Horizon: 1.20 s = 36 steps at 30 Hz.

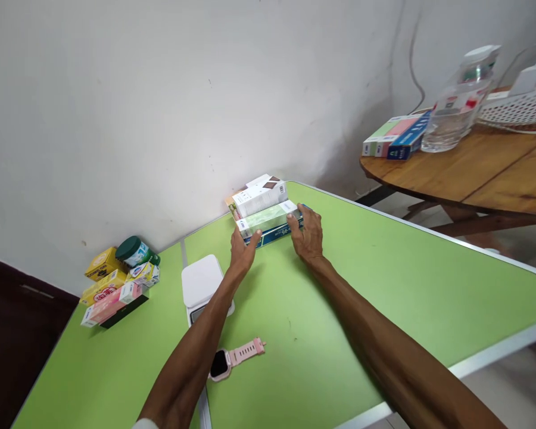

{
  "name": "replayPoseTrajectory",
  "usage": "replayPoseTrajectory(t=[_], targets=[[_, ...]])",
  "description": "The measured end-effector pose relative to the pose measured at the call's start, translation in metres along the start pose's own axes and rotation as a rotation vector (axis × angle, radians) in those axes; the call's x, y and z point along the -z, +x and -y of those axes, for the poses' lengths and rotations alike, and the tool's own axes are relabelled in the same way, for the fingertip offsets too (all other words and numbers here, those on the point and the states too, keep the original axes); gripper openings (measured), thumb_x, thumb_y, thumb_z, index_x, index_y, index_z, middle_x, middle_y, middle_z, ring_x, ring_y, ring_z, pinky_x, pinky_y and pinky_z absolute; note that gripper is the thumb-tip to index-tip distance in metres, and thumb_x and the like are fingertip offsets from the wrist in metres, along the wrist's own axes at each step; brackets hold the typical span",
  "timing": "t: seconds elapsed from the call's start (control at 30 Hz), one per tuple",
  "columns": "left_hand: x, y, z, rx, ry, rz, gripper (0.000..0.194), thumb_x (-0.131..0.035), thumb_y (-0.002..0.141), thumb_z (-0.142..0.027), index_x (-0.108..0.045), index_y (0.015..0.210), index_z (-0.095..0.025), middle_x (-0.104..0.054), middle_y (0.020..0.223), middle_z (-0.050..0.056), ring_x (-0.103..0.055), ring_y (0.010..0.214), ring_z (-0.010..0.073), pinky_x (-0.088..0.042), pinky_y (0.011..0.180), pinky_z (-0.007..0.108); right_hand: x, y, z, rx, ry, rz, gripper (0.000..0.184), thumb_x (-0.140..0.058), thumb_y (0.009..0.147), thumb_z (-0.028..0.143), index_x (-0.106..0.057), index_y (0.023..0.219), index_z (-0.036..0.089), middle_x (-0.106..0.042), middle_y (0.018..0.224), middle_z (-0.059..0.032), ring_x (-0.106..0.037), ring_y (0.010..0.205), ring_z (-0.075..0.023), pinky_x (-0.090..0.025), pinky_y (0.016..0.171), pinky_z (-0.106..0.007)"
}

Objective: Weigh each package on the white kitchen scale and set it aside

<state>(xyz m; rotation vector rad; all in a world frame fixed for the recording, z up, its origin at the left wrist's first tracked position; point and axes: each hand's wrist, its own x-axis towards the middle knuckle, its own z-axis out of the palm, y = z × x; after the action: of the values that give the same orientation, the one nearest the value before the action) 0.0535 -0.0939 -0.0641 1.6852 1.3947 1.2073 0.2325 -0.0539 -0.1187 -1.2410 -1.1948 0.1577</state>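
A stack of slim boxes lies at the far edge of the green table [384, 280], by the wall. My left hand [242, 250] grips the left end of the bottom blue box [274, 235]. My right hand [307, 233] holds the right end of the same stack, fingers curled over the pale green box [265, 218]. On top rest a white box [259, 198] and, behind it, a brown-and-white box [264, 181].
A white kitchen scale [202, 283] and a pink smartwatch [232, 358] lie near my left arm. Small colourful boxes and a green-lidded jar [133, 251] sit at the left. A wooden table [482, 173] at right carries boxes, a water bottle [460, 101] and a white basket.
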Motion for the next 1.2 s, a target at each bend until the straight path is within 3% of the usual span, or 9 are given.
replayPoseTrajectory(t=[0.13,0.27,0.47,0.57,0.73,0.87,0.97,1.07,1.2], targets=[[0.031,-0.020,-0.017,0.030,-0.017,-0.081,0.078,-0.063,0.092,-0.067,-0.048,0.152,-0.020,-0.053,0.158,0.017,-0.047,0.148,0.0340,-0.035,0.123,0.046,0.008,-0.012,0.033,0.026,0.088,0.057,0.059,-0.039,0.102,0.056,-0.061,0.138,0.015,-0.067,0.136,-0.0215,-0.060,0.129,-0.0365,-0.043,0.114,-0.060],[0.085,-0.066,-0.031,0.079,0.020,-0.216,0.080,-0.065,0.092,-0.066,-0.044,0.157,-0.025,-0.040,0.168,0.013,-0.037,0.156,0.0351,-0.033,0.126,0.049,0.008,-0.041,0.082,0.094,0.216,0.164,0.058,-0.042,0.104,0.055,-0.058,0.145,0.017,-0.066,0.140,-0.0190,-0.062,0.129,-0.0342,-0.047,0.112,-0.054],[0.151,-0.148,-0.009,0.192,0.044,-0.354,0.079,-0.065,0.092,-0.064,-0.041,0.159,-0.029,-0.039,0.169,0.009,-0.035,0.158,0.0337,-0.032,0.128,0.048,-0.009,-0.099,0.127,0.162,0.362,0.419,0.059,-0.046,0.104,0.054,-0.054,0.151,0.020,-0.064,0.145,-0.0165,-0.061,0.133,-0.0331,-0.049,0.113,-0.054],[0.163,-0.171,0.013,0.213,0.016,-0.382,0.076,-0.065,0.093,-0.063,-0.044,0.157,-0.029,-0.044,0.166,0.010,-0.036,0.157,0.0324,-0.033,0.128,0.048,-0.017,-0.122,0.129,0.167,0.369,0.498,0.059,-0.046,0.104,0.054,-0.054,0.151,0.019,-0.066,0.142,-0.0178,-0.062,0.132,-0.0337,-0.049,0.114,-0.055],[0.169,-0.185,0.039,0.248,-0.014,-0.422,0.077,-0.066,0.091,-0.064,-0.046,0.155,-0.026,-0.044,0.166,0.012,-0.036,0.157,0.0336,-0.030,0.129,0.051,-0.024,-0.144,0.122,0.141,0.335,0.590,0.064,-0.049,0.101,0.058,-0.056,0.149,0.017,-0.067,0.140,-0.0203,-0.063,0.132,-0.0354,-0.048,0.114,-0.057],[0.180,-0.186,0.060,0.251,-0.023,-0.456,0.084,-0.063,0.091,-0.069,-0.039,0.159,-0.025,-0.033,0.172,0.012,-0.027,0.162,0.0309,-0.019,0.133,0.049,-0.026,-0.141,0.115,-0.058,0.363,0.613,0.070,-0.049,0.099,0.064,-0.053,0.150,0.016,-0.071,0.137,-0.0204,-0.067,0.127,-0.0343,-0.050,0.111,-0.057],[0.196,-0.180,0.078,0.309,-0.226,-0.555,0.085,-0.057,0.093,-0.072,-0.037,0.160,-0.023,-0.036,0.170,0.016,-0.035,0.159,0.0302,-0.026,0.132,0.049,-0.024,-0.132,0.106,-0.247,0.295,0.592,0.070,-0.046,0.098,0.067,-0.058,0.144,0.016,-0.075,0.129,-0.0202,-0.072,0.118,-0.0350,-0.053,0.106,-0.056],[0.213,-0.174,0.092,0.358,-0.393,-0.652,0.082,-0.044,0.099,-0.070,-0.033,0.160,-0.017,-0.037,0.168,0.022,-0.045,0.153,0.0281,-0.036,0.127,0.046,-0.022,-0.126,0.098,-0.277,0.224,0.600,0.070,-0.044,0.097,0.068,-0.061,0.140,0.015,-0.076,0.126,-0.0193,-0.073,0.112,-0.0348,-0.052,0.105,-0.055],[0.219,-0.173,0.099,0.352,-0.421,-0.691,0.075,-0.029,0.105,-0.061,-0.028,0.160,-0.010,-0.037,0.167,0.026,-0.049,0.151,0.0245,-0.037,0.126,0.043,-0.021,-0.125,0.095,-0.238,0.195,0.622,0.073,-0.045,0.096,0.067,-0.059,0.143,0.012,-0.076,0.124,-0.0187,-0.072,0.113,-0.0340,-0.051,0.106,-0.053]])
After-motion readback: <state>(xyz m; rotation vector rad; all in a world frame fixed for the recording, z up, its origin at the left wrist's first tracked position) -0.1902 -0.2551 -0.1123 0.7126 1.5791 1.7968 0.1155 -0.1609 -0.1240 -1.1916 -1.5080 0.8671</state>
